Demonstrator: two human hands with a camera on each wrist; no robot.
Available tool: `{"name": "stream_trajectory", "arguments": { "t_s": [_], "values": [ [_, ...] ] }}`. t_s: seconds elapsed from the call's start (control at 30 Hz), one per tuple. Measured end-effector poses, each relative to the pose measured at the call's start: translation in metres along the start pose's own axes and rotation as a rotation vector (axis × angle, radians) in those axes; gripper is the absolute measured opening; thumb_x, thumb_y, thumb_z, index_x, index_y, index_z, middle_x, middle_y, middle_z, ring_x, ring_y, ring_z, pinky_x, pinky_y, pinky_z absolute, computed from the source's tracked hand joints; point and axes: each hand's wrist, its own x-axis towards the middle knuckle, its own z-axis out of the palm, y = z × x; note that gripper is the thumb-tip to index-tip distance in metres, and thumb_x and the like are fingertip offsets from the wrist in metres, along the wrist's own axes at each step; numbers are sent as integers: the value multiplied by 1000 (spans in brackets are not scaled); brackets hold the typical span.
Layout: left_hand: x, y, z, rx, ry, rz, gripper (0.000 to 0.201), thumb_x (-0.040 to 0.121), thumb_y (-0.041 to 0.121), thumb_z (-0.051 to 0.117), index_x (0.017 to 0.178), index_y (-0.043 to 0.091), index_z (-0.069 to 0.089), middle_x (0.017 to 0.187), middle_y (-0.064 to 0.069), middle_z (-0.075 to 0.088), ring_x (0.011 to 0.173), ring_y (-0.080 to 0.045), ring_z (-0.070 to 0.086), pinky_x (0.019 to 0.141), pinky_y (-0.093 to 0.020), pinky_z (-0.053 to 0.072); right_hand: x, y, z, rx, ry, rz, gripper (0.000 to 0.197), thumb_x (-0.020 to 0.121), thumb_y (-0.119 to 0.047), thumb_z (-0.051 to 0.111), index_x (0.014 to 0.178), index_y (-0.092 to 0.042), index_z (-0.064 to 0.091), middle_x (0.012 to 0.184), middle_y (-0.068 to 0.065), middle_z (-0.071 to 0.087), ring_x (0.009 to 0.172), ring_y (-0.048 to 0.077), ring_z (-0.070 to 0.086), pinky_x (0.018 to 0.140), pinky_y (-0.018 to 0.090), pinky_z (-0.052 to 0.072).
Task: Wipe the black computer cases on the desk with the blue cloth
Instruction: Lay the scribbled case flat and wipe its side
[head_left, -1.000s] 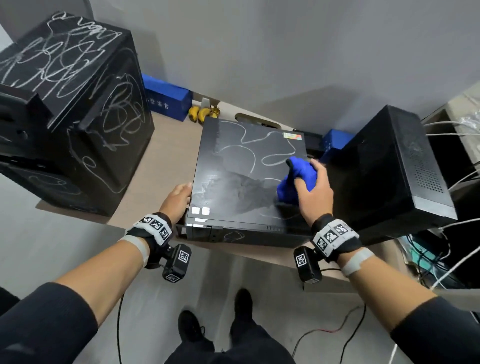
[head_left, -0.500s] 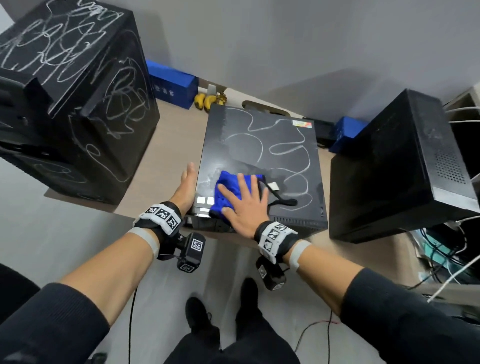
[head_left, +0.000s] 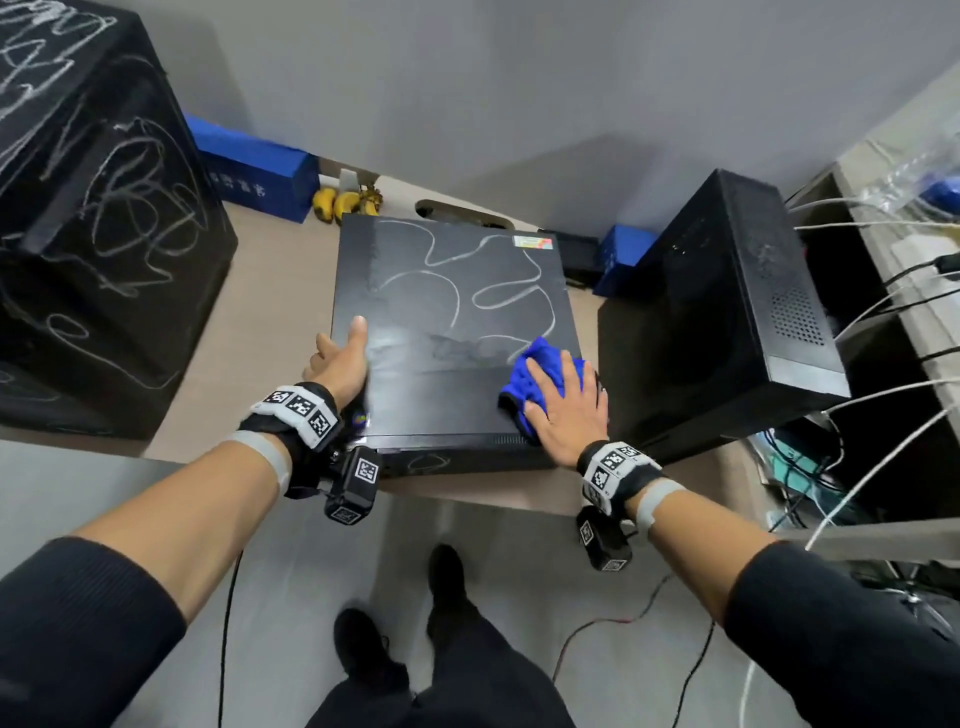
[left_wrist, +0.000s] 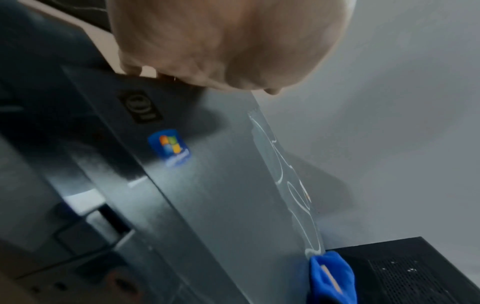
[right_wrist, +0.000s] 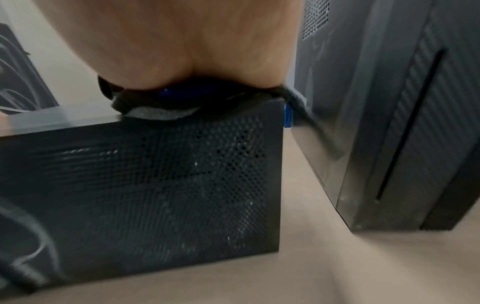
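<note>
step: wiping flat black case (head_left: 457, 332) between hands | right hand (head_left: 563, 410) flat, pressing blue cloth (head_left: 535, 384) | left hand (head_left: 340, 358) relaxed, bracing edge | next: sweep chalk scribbles (head_left: 467, 275) beyond fingers

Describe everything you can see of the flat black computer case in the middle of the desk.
The flat black computer case lies on its side on the beige desk, matte metal top up. White chalk squiggles cover its far half; the near half looks smeared or wiped. The mesh front overhangs nothing. A coloured sticker sits at the far right corner. The left hand steadies its left edge; the right hand presses the blue cloth near its right edge.
</note>
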Motion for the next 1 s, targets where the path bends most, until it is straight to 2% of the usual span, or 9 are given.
{"name": "stream_trajectory", "arguments": {
  "t_s": [0.1,0.2,0.37,0.47,0.57,0.7,0.8,0.9,1.0],
  "values": [
    [-4,1,8,31,34,-10,90,98,69,25,160,8,2,166,-17,8,153,-35,6,123,-44,6,47,-9,-12,62,27,77,62,96,-55,36,151,-50,7,164,-1,-6,149,35,-2,117,56,11],
    [-4,1,7,41,32,-18,90,97,69,25,160,10,0,167,-14,3,154,-32,1,123,-44,3,86,-12,-28,125,-40,91,65,96,-54,36,152,-48,4,164,2,-8,148,37,0,117,56,11],
    [-4,8,5,62,-1,-77,95,95,73,25,160,10,-2,167,-14,-1,154,-32,-1,123,-46,-2,30,10,-11,25,-2,-74,70,93,-58,35,155,-38,8,164,7,-9,149,36,-9,119,52,9],
    [-1,26,4,36,12,-85,93,96,71,25,160,9,-3,167,-16,0,154,-32,0,122,-46,-2,-3,33,-6,59,-25,-203,76,87,-61,27,156,-29,15,163,13,-8,148,33,-16,122,46,-3],
    [7,43,4,-16,17,-63,92,96,71,25,160,10,-3,167,-15,0,154,-31,-1,122,-46,-2,10,33,-13,93,-39,-195,80,85,-61,23,156,-25,12,162,19,-9,148,31,-16,120,38,-13],
    [21,38,7,-52,51,-73,90,97,69,26,160,10,0,167,-14,3,154,-31,1,123,-46,1,57,20,-12,21,12,-132,94,74,-69,7,157,-25,8,161,22,-4,149,35,-10,121,42,-9],
    [24,36,6,-107,42,-73,87,98,67,28,159,9,5,166,-13,7,153,-30,4,123,-45,4,93,12,-20,-10,-4,-80,90,75,-72,11,156,-32,6,163,18,-3,149,38,-7,122,48,1],
    [25,35,5,-165,48,-71,82,100,63,32,159,10,9,166,-12,9,153,-30,6,122,-43,6,112,-19,-30,-39,-40,-54,73,90,-63,30,154,-42,0,163,13,-12,148,38,-13,119,56,-2],
    [27,34,8,-166,53,-68,80,101,55,40,159,11,8,165,-13,10,152,-31,7,122,-42,7,106,-74,-29,-46,-65,-219,71,94,-56,40,152,-48,1,162,11,-18,147,37,-19,115,60,-6]
  ]
}}
